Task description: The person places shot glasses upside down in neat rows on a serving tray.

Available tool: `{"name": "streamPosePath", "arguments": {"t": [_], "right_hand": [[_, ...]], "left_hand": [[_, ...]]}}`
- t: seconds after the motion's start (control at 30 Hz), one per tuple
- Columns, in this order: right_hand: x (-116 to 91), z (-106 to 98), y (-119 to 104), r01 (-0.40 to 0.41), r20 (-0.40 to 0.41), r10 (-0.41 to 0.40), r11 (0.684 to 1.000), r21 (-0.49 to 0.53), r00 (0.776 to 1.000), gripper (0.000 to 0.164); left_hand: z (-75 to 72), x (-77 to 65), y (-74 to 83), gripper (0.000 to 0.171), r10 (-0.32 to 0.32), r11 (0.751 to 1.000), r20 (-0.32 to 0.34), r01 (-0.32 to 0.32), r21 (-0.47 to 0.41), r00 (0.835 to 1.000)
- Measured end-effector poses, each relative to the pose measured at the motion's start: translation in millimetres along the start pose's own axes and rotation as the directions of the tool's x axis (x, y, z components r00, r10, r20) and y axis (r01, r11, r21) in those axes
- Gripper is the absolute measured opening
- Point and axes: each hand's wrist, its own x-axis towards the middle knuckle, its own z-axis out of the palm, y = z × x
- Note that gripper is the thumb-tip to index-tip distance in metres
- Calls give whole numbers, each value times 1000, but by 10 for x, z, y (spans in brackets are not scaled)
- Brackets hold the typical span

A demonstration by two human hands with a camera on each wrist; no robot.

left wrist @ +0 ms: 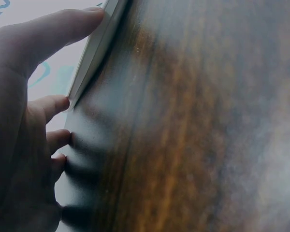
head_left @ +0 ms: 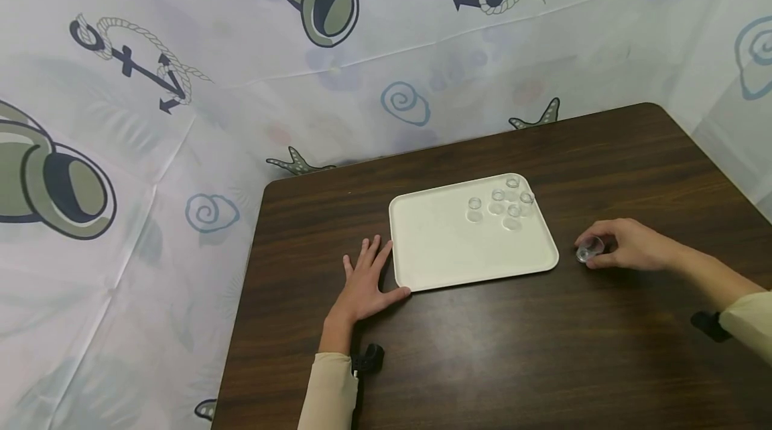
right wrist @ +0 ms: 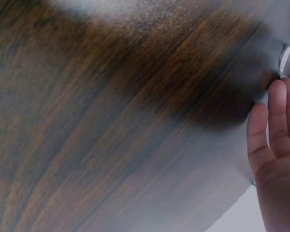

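With its fingers spread, my left hand rests on the table at the left side of a white tray; thumb and index finger touch the tray's rim, as the left wrist view also shows. To the right of the tray, my right hand holds a small clear cup between thumb and fingers, low over the table. Whether it touches the table I cannot tell. In the right wrist view only an edge of the clear cup shows beyond the fingertips. Several similar clear cups stand in the tray's far right part.
The dark wood-grain table has its far edge against a patterned cloth backdrop, which also hangs along the left. Each forearm has a dark strap-on device, such as the left wrist device.
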Motion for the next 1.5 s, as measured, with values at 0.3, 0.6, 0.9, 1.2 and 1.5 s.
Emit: {"name": "streamPosePath", "arguments": {"t": [0.3,0.6,0.9,1.2,1.5], "right_hand": [[8,-70,-2,-54,-46,51,995,-78,998,32],[82,-228,-66,-58,-192,36,992,-111,981,34],[229,-325,-240,17,-300,-47,995,-103,953,38],[484,-320,-545,142,-270,-169,983,-116,948,30],[809,-233,-840,217,-124,-246,953,-212,961,31]], "left_hand": [[-9,1,18,101,3,1000,-6,-3,-31,1000],[-4,-6,14,100,0,1000,-8,0,-31,1000],[15,0,-7,100,6,1000,-21,-7,-21,1000],[-10,-16,22,100,0,1000,-12,0,-15,1000],[-13,-15,23,100,-6,1000,-7,6,-21,1000]]}}
